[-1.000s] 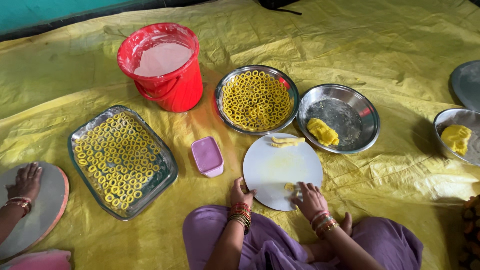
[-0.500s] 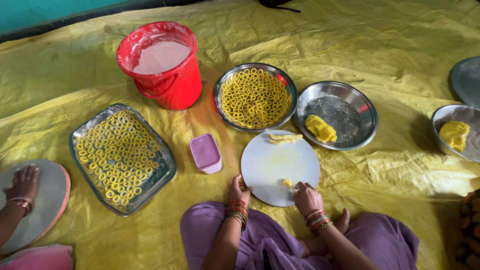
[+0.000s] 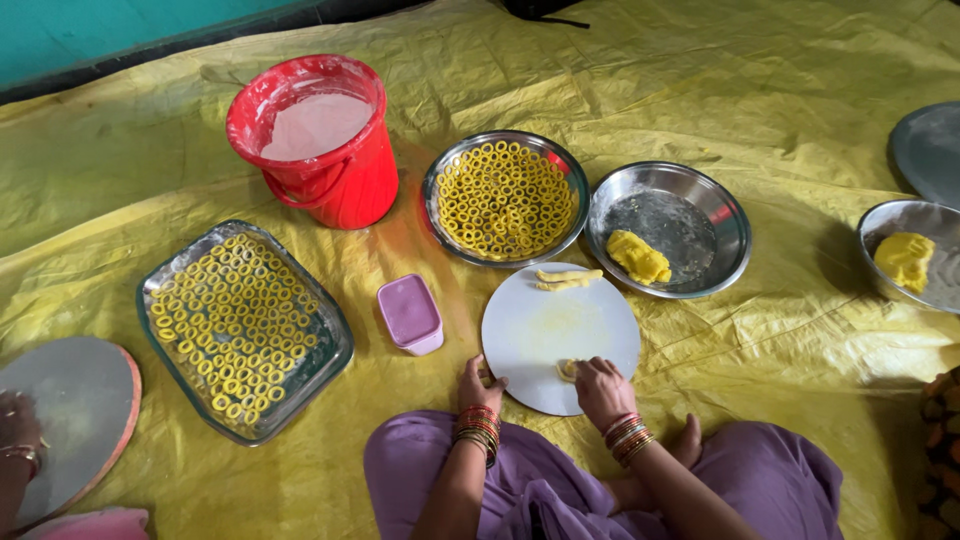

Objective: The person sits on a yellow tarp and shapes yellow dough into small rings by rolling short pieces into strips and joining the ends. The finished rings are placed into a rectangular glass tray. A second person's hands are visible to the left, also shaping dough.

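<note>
My right hand presses a small piece of yellow dough against the near edge of a round white board. My left hand rests on the yellow sheet at the board's left rim, holding nothing. Two rolled dough strips lie at the board's far edge. Beyond it, a steel bowl holds several yellow dough rings, and a steel plate holds a lump of yellow dough.
A rectangular glass tray of rings lies left, with a small purple box beside it. A red bucket of white powder stands behind. Another person's hand rests on a round board far left. A bowl with dough sits right.
My right hand has slid slightly left and back over the dough piece at the board's near edge. The left hand stays at the rim.
</note>
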